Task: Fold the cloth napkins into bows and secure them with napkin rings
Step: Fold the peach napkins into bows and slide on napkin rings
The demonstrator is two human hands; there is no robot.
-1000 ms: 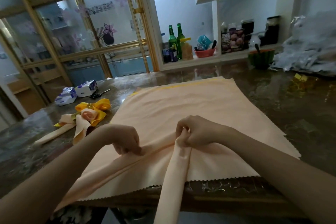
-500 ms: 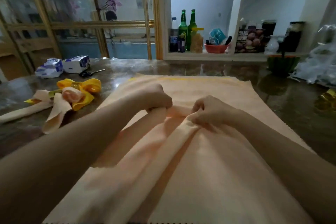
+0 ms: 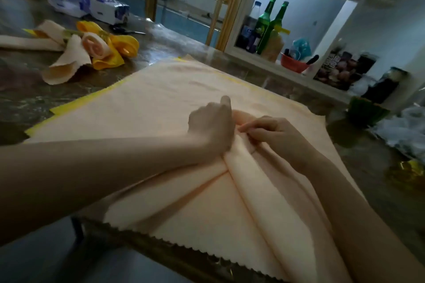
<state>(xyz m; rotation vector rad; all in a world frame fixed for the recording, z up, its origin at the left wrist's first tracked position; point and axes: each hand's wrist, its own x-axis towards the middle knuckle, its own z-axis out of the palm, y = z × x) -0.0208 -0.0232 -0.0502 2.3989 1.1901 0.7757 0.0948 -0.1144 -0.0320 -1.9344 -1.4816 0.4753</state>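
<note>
A folded peach napkin strip lies in two long bands that meet between my hands, on top of a large peach cloth spread over the dark marble table. My left hand grips the strip's gathered middle, thumb sticking up. My right hand pinches the same fold from the right, fingers curled on the fabric. The two hands touch. A yellow cloth shows under the peach cloth's left edge. A finished peach and yellow bow lies at the far left.
Two tissue packs and scissors sit behind the bow. Green bottles, a red bowl and jars stand on a shelf at the back. Crumpled plastic lies at the right. The table's near edge runs below the cloth's zigzag hem.
My view has tilted and shifted right. Both hands have drawn together on the strip's middle, and my left hand now stands upright with the thumb raised.
</note>
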